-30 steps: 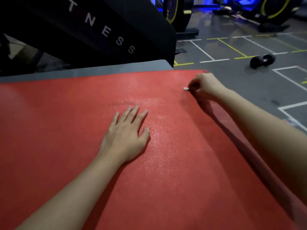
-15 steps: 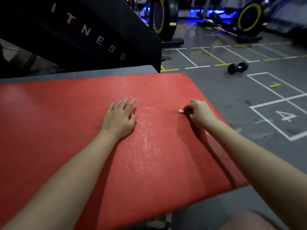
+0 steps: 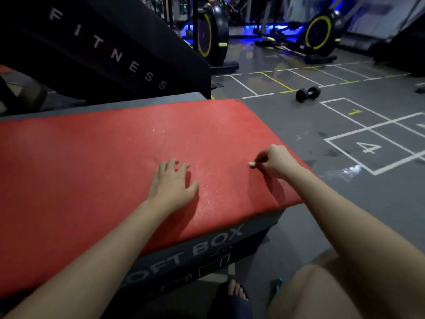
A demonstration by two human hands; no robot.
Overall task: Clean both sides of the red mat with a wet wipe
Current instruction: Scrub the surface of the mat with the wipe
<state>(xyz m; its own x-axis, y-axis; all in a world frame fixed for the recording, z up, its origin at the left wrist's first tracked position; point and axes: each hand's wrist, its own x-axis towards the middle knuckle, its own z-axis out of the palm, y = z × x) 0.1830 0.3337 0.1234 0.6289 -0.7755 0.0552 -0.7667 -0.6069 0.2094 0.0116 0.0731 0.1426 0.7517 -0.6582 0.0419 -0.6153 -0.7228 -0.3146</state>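
- Red mat [image 3: 92,171] spread flat over a dark box [image 3: 207,247], covering its top; near edge along the top of the box's lettered front, a grey strip showing beyond the far edge.
- Left hand [image 3: 171,183] palm down on the mat around the middle, fingers loose and slightly bent, thumb out to the right; grasping nothing.
- Right hand [image 3: 276,161] close to the mat's right edge, fingers curled tight, pinching a small white wipe [image 3: 252,164]; only a bit of wipe poking out left of the fingertips, down against the mat.
- Between the hands, a damp, speckled sheen on the mat, running towards the near edge.
- "SOFT BOX" in pale letters on the box front.
- Behind the box, a slanted black panel [image 3: 103,49] marked "FITNESS".
- To the right, grey floor [image 3: 299,134] with white and yellow grid lines, a "4" in one square.
- Black dumbbell [image 3: 307,94] lying on the floor, well beyond the mat's far corner.
- At the back, bikes [image 3: 212,33] with yellow-rimmed wheels, under blue light.
- Bottom right, a bare knee [image 3: 310,293] and the toes of a foot [image 3: 236,290] beside the box.
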